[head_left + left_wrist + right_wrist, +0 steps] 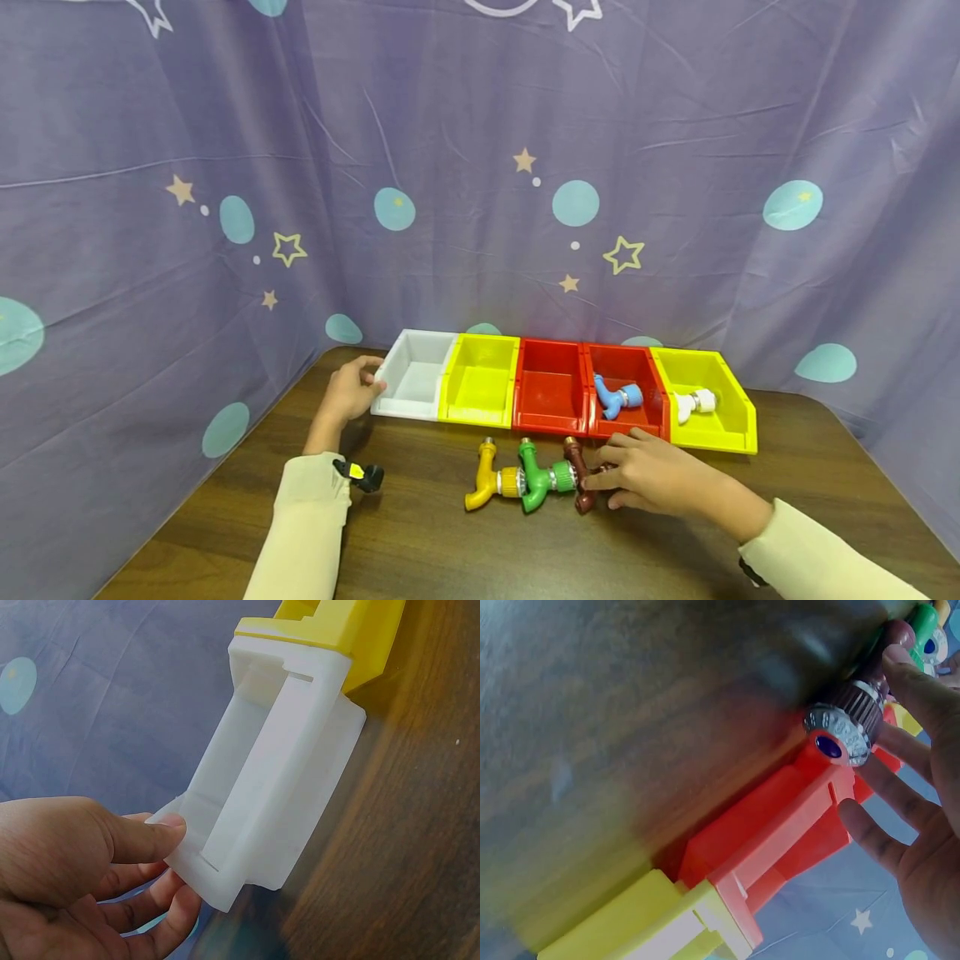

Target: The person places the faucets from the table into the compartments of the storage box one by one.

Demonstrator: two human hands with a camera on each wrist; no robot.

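Observation:
My left hand [351, 392] pinches the outer side wall of the white bin [259, 780], thumb inside and fingers outside. On the table my right hand [654, 473] has its thumb and fingertips around a maroon tap [847, 712], whose ribbed knob faces the right wrist camera. Left of it lies a green tap [536, 481], then a yellow tap [486, 481], the three in a close row. Part of the maroon tap is hidden by the right hand in the head view.
Beside the white bin stand a yellow bin [480, 375], a red bin [551, 383], a second red bin [615, 362] with a blue tap [618, 396], and a second yellow bin [720, 427] with a white tap [693, 404]. A patterned curtain [465, 208] hangs behind.

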